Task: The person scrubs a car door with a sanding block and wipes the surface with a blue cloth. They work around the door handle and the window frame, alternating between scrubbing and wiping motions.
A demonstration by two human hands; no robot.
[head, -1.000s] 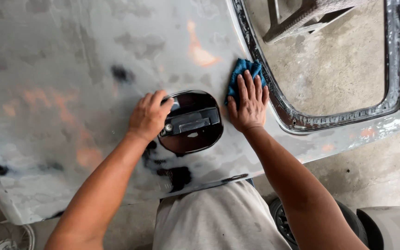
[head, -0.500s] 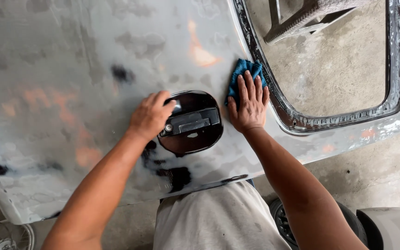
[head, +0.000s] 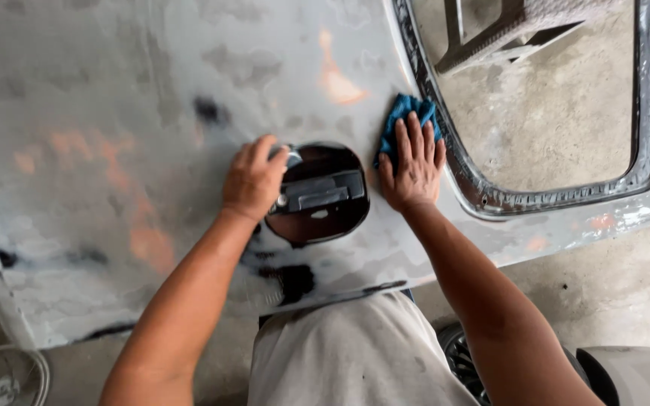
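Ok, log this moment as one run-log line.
left hand: at rim of dark round recess | right hand: flat on blue cloth | surface: sanded grey panel

The blue cloth (head: 404, 120) lay at two o'clock of the black recess (head: 317, 197) on the mottled grey, orange-patched panel (head: 114, 113).

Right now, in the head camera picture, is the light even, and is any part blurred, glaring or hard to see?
Head view: soft, even daylight, no hard shadows; the sanded grey car body panel is sharp, with mild sheen only. The dark round recess beside the left hand is glossy and murky inside. The right hand on the blue cloth is crisp. The edges bend slightly, wide-lens distortion.
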